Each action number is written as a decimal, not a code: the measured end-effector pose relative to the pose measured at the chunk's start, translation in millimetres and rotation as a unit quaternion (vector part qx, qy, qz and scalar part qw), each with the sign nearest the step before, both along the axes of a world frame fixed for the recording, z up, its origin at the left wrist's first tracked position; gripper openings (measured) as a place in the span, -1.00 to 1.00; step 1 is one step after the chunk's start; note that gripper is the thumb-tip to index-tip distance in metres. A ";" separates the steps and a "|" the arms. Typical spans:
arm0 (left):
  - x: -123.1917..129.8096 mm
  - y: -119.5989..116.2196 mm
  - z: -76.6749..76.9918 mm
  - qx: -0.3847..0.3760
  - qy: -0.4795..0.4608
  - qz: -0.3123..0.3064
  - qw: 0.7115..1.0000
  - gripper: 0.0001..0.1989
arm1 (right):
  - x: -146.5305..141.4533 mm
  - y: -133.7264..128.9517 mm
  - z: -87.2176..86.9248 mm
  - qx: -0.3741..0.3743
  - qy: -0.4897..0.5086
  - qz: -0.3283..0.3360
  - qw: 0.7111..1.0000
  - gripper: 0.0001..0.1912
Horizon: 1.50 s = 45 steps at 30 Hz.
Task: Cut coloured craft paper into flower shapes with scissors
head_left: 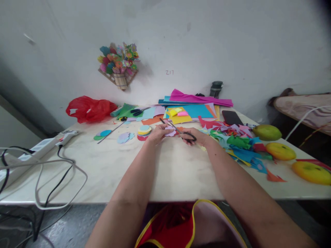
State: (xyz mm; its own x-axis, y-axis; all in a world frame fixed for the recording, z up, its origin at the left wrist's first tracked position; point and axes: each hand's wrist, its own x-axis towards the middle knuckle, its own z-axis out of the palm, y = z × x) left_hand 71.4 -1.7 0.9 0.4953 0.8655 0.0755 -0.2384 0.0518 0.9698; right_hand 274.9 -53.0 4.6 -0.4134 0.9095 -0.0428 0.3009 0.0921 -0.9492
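Note:
Over the middle of the white table (108,172), my left hand (158,133) is closed on a small lilac paper piece with a scalloped edge (170,131). My right hand (192,136) is wrapped round the dark handles of a pair of scissors (178,130). The blades are spread apart and point to the upper left, beside the lilac paper. Left of my left hand lie a stack of round paper pieces (144,130) and some lilac and blue scalloped pieces (124,137). Blue and green discs (105,133) rest further left.
Coloured paper scraps (240,141), a phone (232,117) and mangoes (280,151) lie on the right. Paper sheets (199,111) and another pair of scissors (137,112) are at the back. A red bag (89,108) and a power strip (38,151) with cables are left.

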 end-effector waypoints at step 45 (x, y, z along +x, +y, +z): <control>-0.9 -2.2 1.5 -0.027 0.014 -0.014 0.999 -0.72 | -1.0 0.5 0.3 -0.013 0.028 -0.006 1.000 -0.78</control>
State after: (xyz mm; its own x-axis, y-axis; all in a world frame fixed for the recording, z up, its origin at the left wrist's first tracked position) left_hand 70.5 -3.9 2.4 0.5200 0.8540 0.0145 -0.2082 0.1103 0.9719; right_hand 273.9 -52.5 4.9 -0.4044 0.9135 -0.0440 0.2484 0.0634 -0.9666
